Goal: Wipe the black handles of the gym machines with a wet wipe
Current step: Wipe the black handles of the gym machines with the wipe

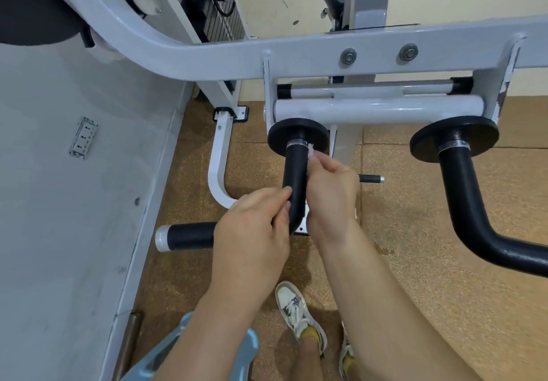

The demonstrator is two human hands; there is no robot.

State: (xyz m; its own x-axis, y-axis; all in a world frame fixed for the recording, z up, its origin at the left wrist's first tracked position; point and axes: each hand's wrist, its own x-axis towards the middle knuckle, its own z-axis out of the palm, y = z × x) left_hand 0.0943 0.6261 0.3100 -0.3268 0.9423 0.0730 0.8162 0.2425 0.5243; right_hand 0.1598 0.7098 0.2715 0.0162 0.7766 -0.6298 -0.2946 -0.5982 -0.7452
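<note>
Working at the white machine frame (189, 51), low over the floor. The left black handle (295, 173) drops from its disc (278, 134) toward me, then bends; its long leg points to my left and ends at a white cap (161, 238). The right black handle (462, 196) looks untouched. My left hand (252, 232) grips the bend. My right hand (329, 193) pinches the wet wipe (311, 149) against the upper leg. Risk: the wipe is bunched small, so it may slip free or skip the handle's far side.

Only one view here, a wide head cam. It looks steeply down, close over the handle (295, 173), with shoes (296, 312) at the bottom edge.
</note>
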